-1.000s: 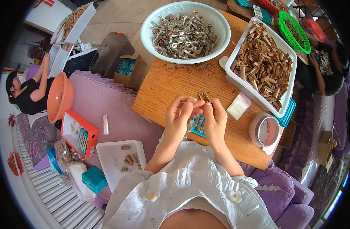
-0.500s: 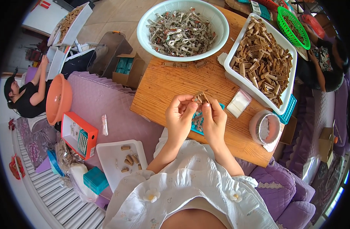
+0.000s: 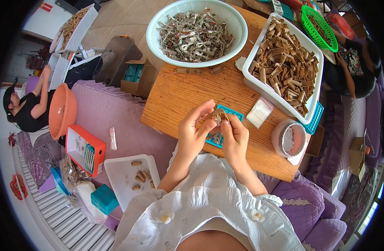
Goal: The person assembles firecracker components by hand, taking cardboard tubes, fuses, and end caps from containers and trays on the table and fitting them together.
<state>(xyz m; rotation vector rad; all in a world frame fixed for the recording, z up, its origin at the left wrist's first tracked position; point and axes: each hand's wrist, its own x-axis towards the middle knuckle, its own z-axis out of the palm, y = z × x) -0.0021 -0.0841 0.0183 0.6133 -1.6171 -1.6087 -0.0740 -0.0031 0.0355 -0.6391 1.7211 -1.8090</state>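
Over the wooden table, my right hand [image 3: 234, 136] pinches a small brown plastic casing [image 3: 219, 113], hollow and trough-shaped, with something pale and shiny at its near end. My left hand [image 3: 193, 127] is beside it, fingers stretched out and apart, its thumb tip close to or touching the casing's left side; exact contact is hard to see. Beneath both hands lies a teal grid tray [image 3: 230, 109] with small silvery pieces in its near part, partly hidden by my fingers.
On the wooden table [image 3: 171, 96] stand a pale basin [image 3: 152, 42] of shiny metal-and-wire parts, a white tray [image 3: 280, 102] heaped with brown casings, a clear tub [image 3: 280, 146] and a plastic packet [image 3: 259, 112]. A white tray [image 3: 116, 167] lies left. Two people sit nearby.
My left fingers have come away from the casing and spread upward. My right hand still holds the casing, which is slightly lower now. The whole view has shifted slightly.
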